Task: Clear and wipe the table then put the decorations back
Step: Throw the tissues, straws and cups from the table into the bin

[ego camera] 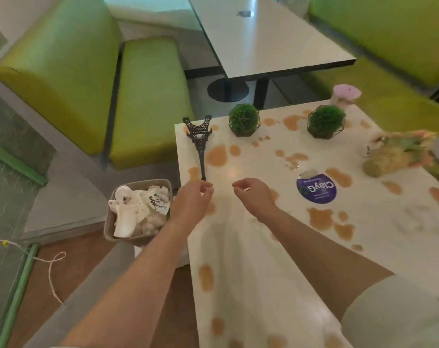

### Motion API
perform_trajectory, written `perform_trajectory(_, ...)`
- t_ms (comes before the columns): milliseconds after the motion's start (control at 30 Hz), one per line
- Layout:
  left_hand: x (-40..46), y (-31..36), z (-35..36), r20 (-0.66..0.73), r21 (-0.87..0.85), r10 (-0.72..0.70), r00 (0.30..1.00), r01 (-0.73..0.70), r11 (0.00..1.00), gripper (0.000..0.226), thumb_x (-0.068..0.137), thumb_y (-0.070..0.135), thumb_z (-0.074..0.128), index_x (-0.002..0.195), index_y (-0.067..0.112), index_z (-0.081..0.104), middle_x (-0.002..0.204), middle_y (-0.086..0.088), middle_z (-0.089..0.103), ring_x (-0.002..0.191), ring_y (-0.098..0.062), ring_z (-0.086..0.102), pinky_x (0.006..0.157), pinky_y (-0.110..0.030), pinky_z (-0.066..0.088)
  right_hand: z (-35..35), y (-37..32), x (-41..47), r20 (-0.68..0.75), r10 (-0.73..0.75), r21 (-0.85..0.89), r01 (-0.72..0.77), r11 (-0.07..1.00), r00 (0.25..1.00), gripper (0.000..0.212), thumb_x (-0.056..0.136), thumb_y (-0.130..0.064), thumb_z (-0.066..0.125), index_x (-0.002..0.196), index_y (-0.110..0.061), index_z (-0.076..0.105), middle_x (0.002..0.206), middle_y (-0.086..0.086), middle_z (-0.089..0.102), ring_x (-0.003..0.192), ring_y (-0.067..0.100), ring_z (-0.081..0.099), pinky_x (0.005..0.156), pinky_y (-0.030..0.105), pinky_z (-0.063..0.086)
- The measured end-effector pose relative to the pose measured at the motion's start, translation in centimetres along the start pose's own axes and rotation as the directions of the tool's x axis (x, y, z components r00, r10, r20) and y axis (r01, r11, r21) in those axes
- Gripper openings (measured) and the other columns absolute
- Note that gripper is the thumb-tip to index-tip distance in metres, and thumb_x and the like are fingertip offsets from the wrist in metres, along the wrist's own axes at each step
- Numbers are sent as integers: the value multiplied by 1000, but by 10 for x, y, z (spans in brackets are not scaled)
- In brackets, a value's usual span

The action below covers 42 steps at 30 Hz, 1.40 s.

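- The left hand, just left of the frame's centre, pinches the spire tip of the black Eiffel Tower model between thumb and fingertips. The right hand, just beside it at centre, has its fingers curled; a thin pale sliver shows at the fingertips, and I cannot tell whether it is gripped.
- The step in hand looks like clearing this decoration off the stained tabletop so it can be wiped. A pinch on the spire alone leaves the heavy base swinging free; better to bring the right hand under the base, or shift the left-hand grip to mid-shaft, before lifting it away.
- Set it down off the tabletop and clear of the waste bin of crumpled tissue, which stands at the lower left just beside the table edge.
- The tower's long axis runs near-vertically in the frame along the table's left edge: spire toward the camera, its four splayed legs pointing away to the far left corner. Whether it lies flat or tilts I cannot tell.
- Beyond it, two green moss balls in wire frames, a pink candle and a pastel flower bunch wait to be cleared.
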<state>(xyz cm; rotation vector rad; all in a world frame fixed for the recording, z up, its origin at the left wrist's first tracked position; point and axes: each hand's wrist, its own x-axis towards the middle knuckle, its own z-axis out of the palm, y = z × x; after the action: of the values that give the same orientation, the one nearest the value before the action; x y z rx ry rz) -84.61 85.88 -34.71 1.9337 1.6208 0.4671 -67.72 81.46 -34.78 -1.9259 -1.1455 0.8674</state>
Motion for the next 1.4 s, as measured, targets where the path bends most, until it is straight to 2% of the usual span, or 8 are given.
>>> perform_trajectory(300, -30, 123, 126, 231, -3, 157, 960, -161, 987, 20, 95, 37, 54, 109, 33, 67, 102, 15, 61, 96, -11, 61, 87, -35, 51, -144, 91, -30, -181, 152, 69, -142, 987, 972, 25, 90, -11, 55, 108, -19, 70, 98, -10, 61, 83, 6, 56, 59, 16, 40)
perform_trajectory(433, -38, 173, 168, 253, -61, 197, 947, -188, 980, 19, 95, 35, 55, 110, 31, 67, 104, 11, 65, 92, -11, 62, 84, -34, 52, -194, 134, -39, -241, 210, 88, -194, 977, 948, 21, 86, -9, 57, 97, -19, 71, 94, -6, 68, 80, 10, 60, 59, 15, 39)
perform_trajectory(533, -45, 205, 195, 246, -128, 217, 945, -190, 973, 19, 95, 32, 55, 109, 29, 67, 101, 11, 67, 90, -11, 62, 81, -33, 51, -228, 164, -45, -290, 247, 88, -231, 969, 925, 20, 87, -8, 56, 92, -22, 70, 91, -10, 65, 76, 1, 57, 58, 8, 38)
perform_trajectory(800, -62, 270, 274, 343, -144, 262, 902, -225, 964, 19, 95, 30, 56, 110, 29, 66, 101, 9, 65, 91, -9, 60, 86, -32, 51, -315, 237, -42, -385, 293, 54, -296, 954, 875, 23, 90, -8, 54, 101, -19, 71, 100, -4, 63, 78, 1, 54, 58, 4, 38)
perform_trajectory(900, -68, 291, 302, 403, -115, 327, 855, -307, 945, 21, 95, 29, 56, 114, 30, 66, 106, 8, 62, 98, -11, 58, 90, -31, 48, -343, 264, -39, -434, 288, -29, -333, 943, 854, 23, 90, -11, 55, 103, -21, 71, 108, 1, 60, 99, 15, 55, 65, 11, 38)
perform_trajectory(1000, -71, 309, 330, 435, -74, 377, 818, -384, 920, 24, 95, 29, 56, 118, 31, 64, 112, 6, 59, 109, -15, 52, 95, -31, 45, -368, 284, -38, -417, 306, -178, -407, 896, 856, 31, 92, -13, 52, 118, -23, 66, 121, 3, 52, 116, 25, 43, 79, 28, 40)
perform_trajectory(1200, -79, 336, 366, 419, -12, 478, 772, -522, 853, 37, 94, 28, 58, 130, 27, 55, 130, 5, 48, 118, -18, 44, 93, -33, 47, -393, 310, -38, -223, 252, -546, -335, 768, 942, 43, 98, -26, 46, 139, -37, 47, 143, -11, 42, 121, 22, 38, 88, 32, 32)
perform_trajectory(1400, -76, 350, 390, 471, 193, 479, 741, -616, 763, 45, 93, 41, 57, 136, 35, 49, 142, 10, 40, 123, -19, 40, 92, -33, 47, -395, 321, -33, -232, 238, -577, -331, 747, 943, 36, 98, -41, 46, 131, -30, 56, 132, -7, 49, 116, 22, 40, 92, 33, 35)
